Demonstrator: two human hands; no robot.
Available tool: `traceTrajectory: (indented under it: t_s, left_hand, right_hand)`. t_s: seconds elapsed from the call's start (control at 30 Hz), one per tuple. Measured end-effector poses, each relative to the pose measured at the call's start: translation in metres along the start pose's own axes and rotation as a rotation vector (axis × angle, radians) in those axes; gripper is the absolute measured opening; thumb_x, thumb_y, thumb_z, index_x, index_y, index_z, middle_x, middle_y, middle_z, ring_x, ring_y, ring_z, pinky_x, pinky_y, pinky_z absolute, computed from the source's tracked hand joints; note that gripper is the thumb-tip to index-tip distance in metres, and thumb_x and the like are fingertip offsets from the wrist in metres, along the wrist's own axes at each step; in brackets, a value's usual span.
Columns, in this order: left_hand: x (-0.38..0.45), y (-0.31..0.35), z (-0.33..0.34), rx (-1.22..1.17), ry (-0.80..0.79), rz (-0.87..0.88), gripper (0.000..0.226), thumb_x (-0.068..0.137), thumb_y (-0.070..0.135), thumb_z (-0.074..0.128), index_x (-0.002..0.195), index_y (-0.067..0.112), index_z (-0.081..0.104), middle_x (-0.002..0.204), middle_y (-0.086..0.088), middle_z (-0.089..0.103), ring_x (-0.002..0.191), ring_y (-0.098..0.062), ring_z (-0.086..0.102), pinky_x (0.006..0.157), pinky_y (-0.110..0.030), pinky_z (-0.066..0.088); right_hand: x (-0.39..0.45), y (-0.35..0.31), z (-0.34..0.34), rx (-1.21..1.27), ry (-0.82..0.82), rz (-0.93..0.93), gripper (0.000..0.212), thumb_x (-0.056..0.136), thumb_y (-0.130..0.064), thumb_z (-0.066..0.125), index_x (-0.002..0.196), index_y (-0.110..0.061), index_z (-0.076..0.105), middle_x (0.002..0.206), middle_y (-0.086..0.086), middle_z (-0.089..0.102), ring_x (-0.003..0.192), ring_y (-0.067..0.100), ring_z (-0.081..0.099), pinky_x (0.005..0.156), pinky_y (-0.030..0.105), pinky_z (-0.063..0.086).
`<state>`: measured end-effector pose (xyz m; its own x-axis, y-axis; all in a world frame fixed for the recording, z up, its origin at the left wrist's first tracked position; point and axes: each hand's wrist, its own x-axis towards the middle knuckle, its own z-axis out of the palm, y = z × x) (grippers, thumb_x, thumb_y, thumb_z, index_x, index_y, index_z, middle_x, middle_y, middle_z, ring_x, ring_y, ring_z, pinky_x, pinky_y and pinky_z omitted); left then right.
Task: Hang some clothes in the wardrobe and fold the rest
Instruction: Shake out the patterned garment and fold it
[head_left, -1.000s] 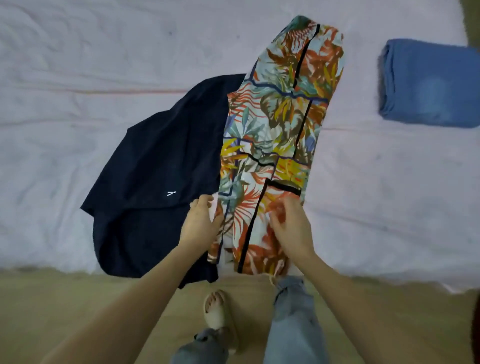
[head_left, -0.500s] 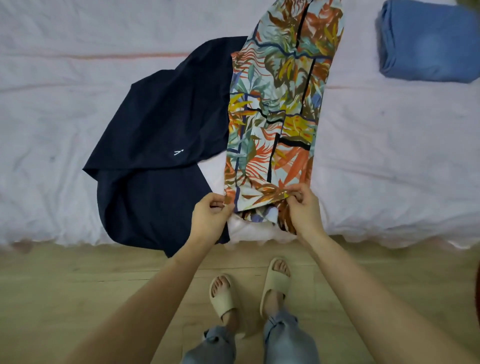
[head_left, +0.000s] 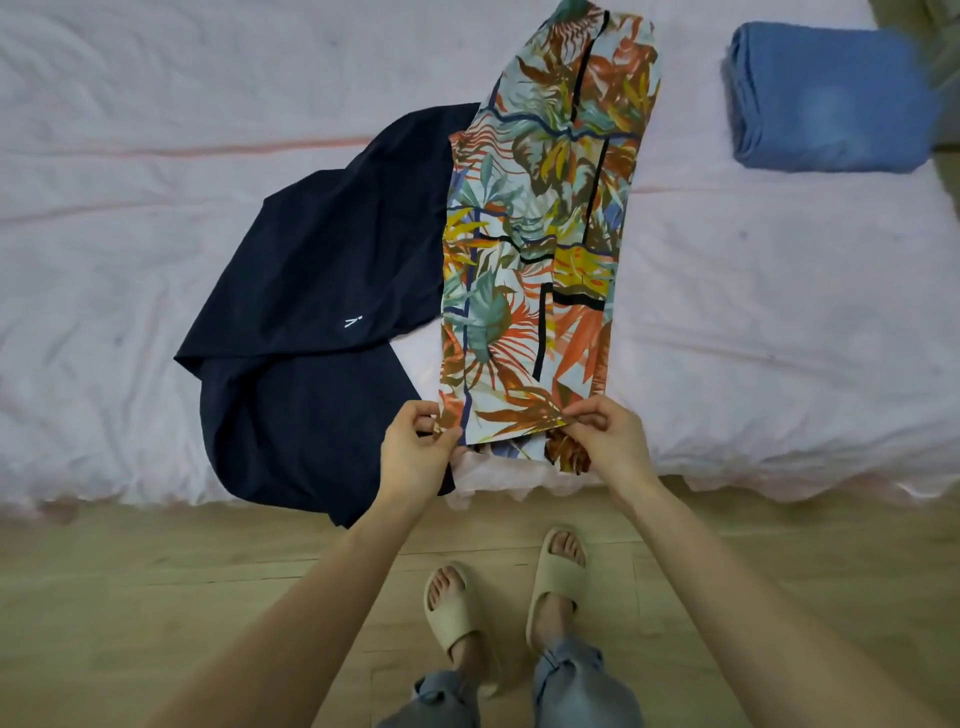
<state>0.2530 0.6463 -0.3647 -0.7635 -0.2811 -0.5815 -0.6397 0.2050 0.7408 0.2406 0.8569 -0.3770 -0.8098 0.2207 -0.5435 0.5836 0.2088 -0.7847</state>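
Writing: we can read no words anywhere; the only mark is a small white logo on the navy garment.
Printed garment: we see a long folded strip with orange, yellow and teal leaves crossed by black lines, running from the bed's near edge toward its far edge.
Left hand: our fingers and thumb pinch the strip's near left corner.
Right hand: it pinches the near right corner, fingers curled on the cloth.
Navy garment: it lies crumpled, just left of the print and partly under it, hanging over the near edge.
Blue fold: it sits at the far right corner of the bed.
Floor: 2 beige slides.
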Motion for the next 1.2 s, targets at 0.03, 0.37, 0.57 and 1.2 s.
traceTrajectory:
  t_s: [0.03, 0.37, 0.57, 1.2]
  left_hand:
    - [0.000, -0.001, -0.001, 0.027, 0.018, 0.004, 0.022, 0.084, 0.007, 0.069, 0.102, 0.016, 0.059, 0.090, -0.010, 0.064, 0.084, -0.026, 0.068, 0.080, -0.044, 0.058]
    - [-0.013, 0.021, 0.005, 0.377, 0.091, 0.377, 0.021, 0.086, 0.010, 0.067, 0.106, 0.012, 0.063, 0.101, 0.001, 0.056, 0.086, -0.007, 0.055, 0.073, -0.010, 0.041]
    - [-0.034, 0.028, 0.014, 0.206, -0.115, 0.511, 0.030, 0.082, 0.009, 0.073, 0.110, 0.017, 0.064, 0.101, 0.008, 0.062, 0.093, 0.005, 0.059, 0.080, -0.008, 0.048]
    - [-0.035, 0.034, 0.002, -0.448, -0.088, -0.009, 0.011, 0.092, 0.009, 0.062, 0.100, 0.004, 0.067, 0.096, -0.016, 0.071, 0.087, -0.021, 0.071, 0.068, -0.020, 0.056]
  right_hand:
    - [0.000, 0.000, -0.002, -0.027, -0.031, -0.016, 0.018, 0.081, 0.001, 0.069, 0.079, -0.016, 0.065, 0.079, 0.001, 0.066, 0.077, 0.013, 0.062, 0.069, 0.015, 0.050]
    - [-0.013, -0.019, 0.003, -0.652, -0.215, -0.469, 0.044, 0.073, -0.034, 0.079, 0.107, -0.019, 0.055, 0.110, -0.007, 0.049, 0.102, 0.009, 0.045, 0.085, 0.021, 0.040]
    - [-0.032, -0.051, 0.039, 0.057, -0.218, -0.134, 0.022, 0.089, -0.024, 0.065, 0.109, -0.015, 0.063, 0.099, -0.005, 0.067, 0.088, -0.002, 0.064, 0.070, 0.012, 0.050]
    - [-0.036, -0.062, 0.051, 0.299, -0.223, 0.014, 0.022, 0.086, -0.003, 0.065, 0.105, -0.014, 0.067, 0.098, 0.008, 0.072, 0.091, 0.018, 0.069, 0.081, 0.030, 0.055]
